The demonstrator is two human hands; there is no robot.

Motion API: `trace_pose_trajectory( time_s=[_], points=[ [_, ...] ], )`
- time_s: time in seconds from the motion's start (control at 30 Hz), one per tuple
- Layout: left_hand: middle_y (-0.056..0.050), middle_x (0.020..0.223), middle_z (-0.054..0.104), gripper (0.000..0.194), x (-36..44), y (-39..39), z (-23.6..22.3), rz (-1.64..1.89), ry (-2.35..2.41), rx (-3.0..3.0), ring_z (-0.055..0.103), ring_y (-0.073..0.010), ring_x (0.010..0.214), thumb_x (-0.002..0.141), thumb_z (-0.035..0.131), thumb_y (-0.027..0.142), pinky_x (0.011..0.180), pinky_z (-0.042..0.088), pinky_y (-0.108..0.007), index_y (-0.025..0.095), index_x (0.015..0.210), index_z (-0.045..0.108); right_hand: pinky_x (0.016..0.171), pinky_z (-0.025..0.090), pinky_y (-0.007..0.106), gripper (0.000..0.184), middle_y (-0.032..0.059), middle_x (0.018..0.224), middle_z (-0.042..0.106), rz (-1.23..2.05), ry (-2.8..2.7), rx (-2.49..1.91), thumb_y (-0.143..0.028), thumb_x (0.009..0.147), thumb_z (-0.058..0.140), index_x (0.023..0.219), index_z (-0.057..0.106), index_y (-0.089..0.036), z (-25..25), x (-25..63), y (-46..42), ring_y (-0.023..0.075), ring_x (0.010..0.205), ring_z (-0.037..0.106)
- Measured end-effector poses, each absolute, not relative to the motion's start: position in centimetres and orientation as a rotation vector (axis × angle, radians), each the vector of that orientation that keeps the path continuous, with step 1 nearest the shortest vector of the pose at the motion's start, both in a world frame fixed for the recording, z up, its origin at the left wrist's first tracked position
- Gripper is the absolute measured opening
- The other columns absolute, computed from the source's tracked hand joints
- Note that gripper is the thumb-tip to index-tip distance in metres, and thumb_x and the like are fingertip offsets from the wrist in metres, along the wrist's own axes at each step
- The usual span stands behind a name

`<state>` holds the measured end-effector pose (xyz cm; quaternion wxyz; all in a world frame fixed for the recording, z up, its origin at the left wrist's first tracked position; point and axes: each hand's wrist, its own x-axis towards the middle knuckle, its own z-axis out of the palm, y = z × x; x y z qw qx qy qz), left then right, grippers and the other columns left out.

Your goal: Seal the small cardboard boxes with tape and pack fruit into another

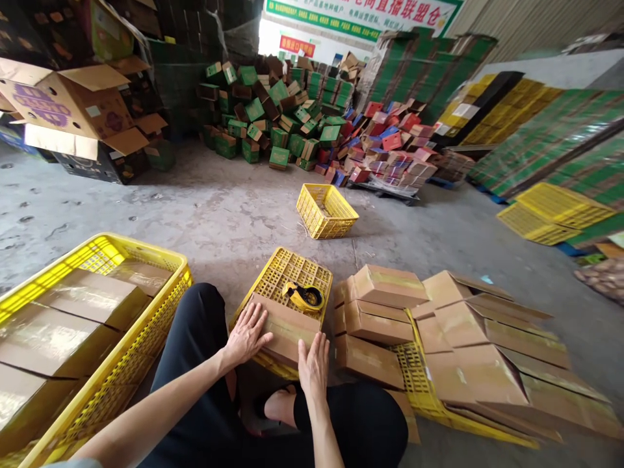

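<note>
A brown cardboard box (281,333) with a strip of tape along its top lies on an upturned yellow plastic crate (273,273) between my knees. My left hand (247,333) rests flat on the left end of the box, fingers stretched out. At the right end, my right hand (314,365) lies against the box with its fingers extended. Just beyond the box, a yellow tape dispenser (305,296) sits on the crate, touched by neither hand. The box's underside is hidden.
Taped boxes fill a large yellow crate (182,276) at my left. Stacked cardboard boxes (385,286) stand to my right, beside more boxes on another yellow crate (414,374). Ahead is a yellow basket (327,224). Behind it lie heaped green boxes (280,157) and red boxes (390,140).
</note>
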<state>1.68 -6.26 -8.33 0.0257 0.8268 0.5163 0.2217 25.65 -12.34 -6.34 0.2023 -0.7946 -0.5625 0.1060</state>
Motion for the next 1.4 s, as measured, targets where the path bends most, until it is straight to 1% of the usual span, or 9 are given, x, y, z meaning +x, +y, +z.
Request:
trace_pose_trajectory(
  time_s=[0.1, 0.27, 0.37, 0.57, 0.73, 0.93, 1.03, 1.23, 1.4],
  points=[
    [-0.017, 0.164, 0.043, 0.062, 2.5, -6.6, -8.1, 0.693, 1.578, 2.581, 0.035, -0.0378, 0.154, 0.108, 0.041, 0.056, 0.122, 0.037, -0.055, 0.015, 0.153, 0.054, 0.123, 0.028, 0.064, 0.08, 0.0211, 0.168, 0.032, 0.155, -1.78, -2.289, -0.059, 0.106, 0.021, 0.16, 0.039, -0.003, -6.0, 23.2, -12.2, 0.0391, 0.158, 0.027],
    [-0.012, 0.165, 0.043, 0.048, 4.6, -7.4, -7.8, 0.612, 1.437, 2.599, 0.036, -0.0337, 0.155, 0.11, 0.041, 0.04, 0.121, 0.038, -0.055, 0.023, 0.153, 0.055, 0.126, 0.029, 0.054, 0.058, 0.0162, 0.167, 0.038, 0.089, -2.033, -2.194, -0.034, 0.107, 0.033, 0.16, 0.042, -0.013, -5.8, 19.9, -12.0, 0.0316, 0.157, 0.033],
    [-0.01, 0.164, 0.044, 0.048, 5.2, -7.6, -7.5, 0.564, 1.345, 2.606, 0.038, -0.0299, 0.154, 0.111, 0.037, 0.035, 0.121, 0.039, -0.053, 0.024, 0.155, 0.052, 0.126, 0.028, 0.051, 0.057, 0.0114, 0.168, 0.038, 0.143, -2.111, -2.11, -0.027, 0.106, 0.034, 0.163, 0.038, -0.019, -5.4, 19.6, -12.0, 0.027, 0.157, 0.032],
    [-0.008, 0.164, 0.045, 0.048, 1.5, -6.5, -6.9, 0.613, 1.368, 2.583, 0.043, -0.0283, 0.151, 0.111, 0.037, 0.045, 0.122, 0.038, -0.053, 0.028, 0.151, 0.057, 0.126, 0.026, 0.058, 0.06, 0.0129, 0.169, 0.032, 0.249, -1.985, -2.308, -0.04, 0.108, 0.033, 0.164, 0.034, -0.017, -3.2, 23.1, -13.2, 0.0294, 0.158, 0.03],
    [-0.009, 0.163, 0.046, 0.052, -1.6, -6.6, -7.1, 0.638, 1.495, 2.577, 0.041, -0.0296, 0.152, 0.111, 0.033, 0.049, 0.123, 0.036, -0.055, 0.027, 0.152, 0.056, 0.127, 0.026, 0.053, 0.068, 0.016, 0.17, 0.027, 0.266, -1.903, -2.394, -0.047, 0.108, 0.032, 0.164, 0.032, -0.008, -3.3, 25.4, -15.7, 0.0313, 0.159, 0.026],
    [-0.018, 0.165, 0.04, 0.065, 0.7, -9.6, -7.7, 0.692, 1.626, 2.556, 0.038, -0.0349, 0.154, 0.108, 0.035, 0.057, 0.12, 0.039, -0.056, 0.017, 0.156, 0.049, 0.125, 0.03, 0.057, 0.075, 0.0215, 0.169, 0.029, 0.147, -1.886, -2.283, -0.056, 0.108, 0.029, 0.163, 0.033, -0.006, -6.1, 22.0, -17.7, 0.0352, 0.158, 0.028],
    [-0.016, 0.165, 0.04, 0.062, 2.3, -11.5, -7.6, 0.668, 1.531, 2.618, 0.036, -0.0361, 0.154, 0.108, 0.038, 0.057, 0.12, 0.04, -0.055, 0.018, 0.155, 0.053, 0.125, 0.03, 0.058, 0.071, 0.02, 0.169, 0.031, 0.095, -1.946, -2.178, -0.054, 0.108, 0.034, 0.164, 0.033, -0.01, -7.3, 19.4, -17.8, 0.0358, 0.158, 0.029],
    [-0.007, 0.163, 0.045, 0.054, 2.4, -12.9, -6.9, 0.587, 1.344, 2.672, 0.041, -0.0313, 0.152, 0.11, 0.038, 0.051, 0.12, 0.042, -0.05, 0.025, 0.156, 0.051, 0.124, 0.032, 0.058, 0.06, 0.01, 0.169, 0.035, 0.08, -2.053, -2.061, -0.031, 0.108, 0.037, 0.166, 0.027, -0.024, -7.5, 17.1, -17.6, 0.0343, 0.157, 0.031],
    [-0.008, 0.163, 0.045, 0.06, -0.6, -11.8, -6.6, 0.563, 1.343, 2.678, 0.046, -0.0295, 0.149, 0.108, 0.04, 0.059, 0.121, 0.041, -0.051, 0.028, 0.159, 0.046, 0.125, 0.03, 0.059, 0.06, 0.0073, 0.168, 0.038, 0.117, -2.081, -2.065, -0.045, 0.108, 0.039, 0.166, 0.028, -0.029, -5.9, 19.2, -18.2, 0.0326, 0.155, 0.035]
  ],
)
